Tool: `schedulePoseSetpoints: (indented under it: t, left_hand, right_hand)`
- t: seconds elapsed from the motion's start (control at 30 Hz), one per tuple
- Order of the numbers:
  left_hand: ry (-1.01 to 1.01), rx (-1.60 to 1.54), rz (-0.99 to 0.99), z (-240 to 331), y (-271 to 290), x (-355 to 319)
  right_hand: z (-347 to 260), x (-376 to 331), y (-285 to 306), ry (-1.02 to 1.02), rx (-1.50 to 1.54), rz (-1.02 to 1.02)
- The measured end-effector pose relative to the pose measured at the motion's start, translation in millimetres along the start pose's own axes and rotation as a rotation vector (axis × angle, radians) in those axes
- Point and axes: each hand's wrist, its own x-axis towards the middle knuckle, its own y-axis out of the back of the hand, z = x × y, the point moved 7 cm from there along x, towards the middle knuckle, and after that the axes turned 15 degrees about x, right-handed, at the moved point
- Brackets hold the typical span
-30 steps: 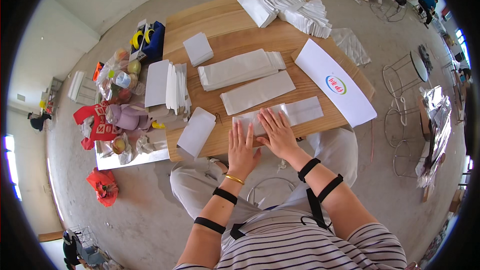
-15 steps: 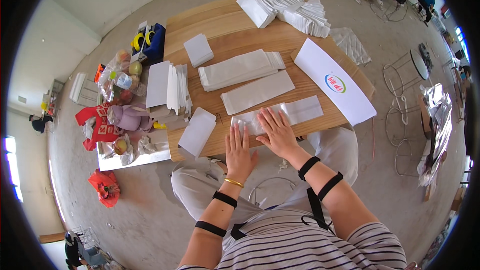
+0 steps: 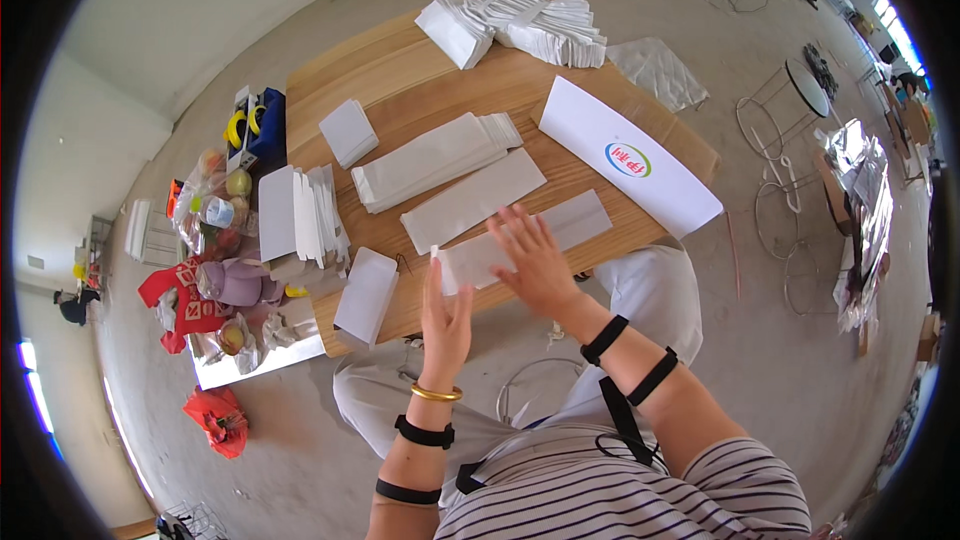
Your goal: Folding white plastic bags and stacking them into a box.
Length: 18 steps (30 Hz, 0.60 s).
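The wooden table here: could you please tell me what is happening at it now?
A person is handling a long white strip at the near edge of the table. The left hand is at the strip's left end, though its grip is unclear; the right hand spreads over its middle. Another pale strip and a stack of strips lie just beyond.

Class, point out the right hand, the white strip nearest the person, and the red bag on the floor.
Right hand (image 3: 535,265), head view: back of hand.
White strip (image 3: 577,222), head view: right part.
Red bag (image 3: 217,423), head view: visible middle.
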Motion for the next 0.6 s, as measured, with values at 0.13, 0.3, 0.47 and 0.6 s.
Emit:
schedulePoseSetpoints:
  t: [0.13,0.3,0.47,0.6]
  left_hand:
    - [0.095,-0.395,-0.148,28,-36,15]
    - [0.043,-0.189,-0.253,40,-81,28]
    - [-0.065,-0.086,-0.259,38,-87,24]
    - [-0.191,0.072,-0.176,33,-54,26]
  right_hand:
    - [29,-6,44,-0.116,0.045,0.209]
    - [44,-24,64,-0.153,0.017,0.252]
    - [48,-31,67,-0.153,0.033,0.264]
    - [46,-30,69,-0.130,0.015,0.291]
